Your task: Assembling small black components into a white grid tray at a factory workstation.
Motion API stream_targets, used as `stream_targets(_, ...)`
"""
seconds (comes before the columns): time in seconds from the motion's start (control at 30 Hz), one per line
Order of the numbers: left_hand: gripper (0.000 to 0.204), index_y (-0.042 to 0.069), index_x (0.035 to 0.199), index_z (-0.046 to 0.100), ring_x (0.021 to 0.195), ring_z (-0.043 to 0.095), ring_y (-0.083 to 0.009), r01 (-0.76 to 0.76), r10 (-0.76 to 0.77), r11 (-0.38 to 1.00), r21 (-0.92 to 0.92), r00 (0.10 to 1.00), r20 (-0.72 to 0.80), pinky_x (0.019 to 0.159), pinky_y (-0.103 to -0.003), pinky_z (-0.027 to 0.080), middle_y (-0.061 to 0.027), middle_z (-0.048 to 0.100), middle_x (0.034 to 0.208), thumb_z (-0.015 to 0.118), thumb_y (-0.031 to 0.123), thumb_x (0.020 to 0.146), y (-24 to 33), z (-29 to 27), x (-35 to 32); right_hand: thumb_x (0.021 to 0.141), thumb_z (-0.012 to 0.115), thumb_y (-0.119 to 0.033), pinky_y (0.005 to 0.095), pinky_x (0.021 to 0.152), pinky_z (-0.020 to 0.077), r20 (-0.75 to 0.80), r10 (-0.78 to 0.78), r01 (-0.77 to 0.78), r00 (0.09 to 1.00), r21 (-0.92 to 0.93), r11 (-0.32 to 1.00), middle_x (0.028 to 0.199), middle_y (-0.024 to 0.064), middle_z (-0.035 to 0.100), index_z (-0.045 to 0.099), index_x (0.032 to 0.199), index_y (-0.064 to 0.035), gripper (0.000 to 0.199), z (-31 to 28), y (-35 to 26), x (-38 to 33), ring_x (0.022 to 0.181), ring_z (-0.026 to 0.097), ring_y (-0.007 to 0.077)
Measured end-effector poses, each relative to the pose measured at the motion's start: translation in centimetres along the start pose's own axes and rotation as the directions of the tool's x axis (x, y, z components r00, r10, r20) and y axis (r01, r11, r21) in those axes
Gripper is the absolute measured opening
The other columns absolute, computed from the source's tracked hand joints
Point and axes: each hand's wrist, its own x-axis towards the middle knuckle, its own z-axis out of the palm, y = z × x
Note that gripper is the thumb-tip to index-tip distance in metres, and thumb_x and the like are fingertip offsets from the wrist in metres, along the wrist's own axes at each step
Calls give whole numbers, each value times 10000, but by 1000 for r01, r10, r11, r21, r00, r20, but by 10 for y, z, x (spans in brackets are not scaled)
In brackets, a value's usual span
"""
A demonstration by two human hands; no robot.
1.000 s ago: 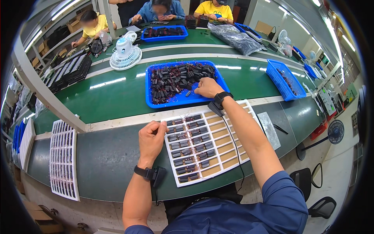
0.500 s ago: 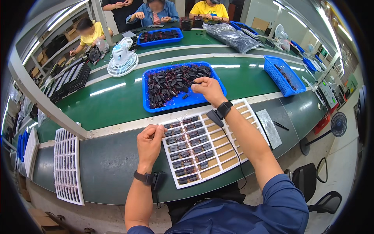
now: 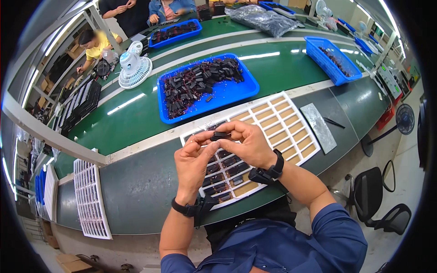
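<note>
A small black part [image 3: 220,135] is pinched between the fingertips of the left hand [image 3: 195,160] and the right hand [image 3: 248,144] – both closed on it, one at each end. Its long axis is laid left to right, roughly level. It is held just above the white compartment tray [image 3: 284,119], whose near cells are filled with similar parts – the empty cells lie to the right, nearer the right hand
</note>
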Motion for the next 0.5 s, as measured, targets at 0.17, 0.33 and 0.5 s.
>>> stream_targets(0.17, 48, -54, 928, 739, 918, 660, -102, 49, -50, 999, -15, 996, -71, 847, -241, 553, -103, 704, 1159, 743, -64, 881, -5, 6, -3, 948, 690, -36, 181, 735, 486, 23, -75, 78, 997, -140, 987, 871, -7, 731, 646, 1229, 31, 292, -9, -6, -11, 815, 622, 13)
stream_targets(0.33, 21, -59, 896, 730, 926, 657, -105, 18, -16, 1000, 17, 995, -99, 838, -237, 555, -111, 712, 1145, 741, -69, 881, -3, 8, -6, 948, 687, -32, 178, 693, 460, 15, 79, -79, 997, 40, 996, 831, -28, 708, 655, 1224, 28, 284, -12, -7, -11, 772, 579, -7)
stream_targets(0.5, 160, -52, 742, 660, 953, 657, -115, -101, 112, 987, 127, 990, -82, 824, -238, 561, -129, 713, 1137, 738, -77, 879, -6, 5, -7, 929, 714, -32, 180, 680, 457, 30, 87, -89, 996, 69, 994, 795, -46, 681, 665, 1169, 25, 252, -13, -4, -11, 747, 558, -9)
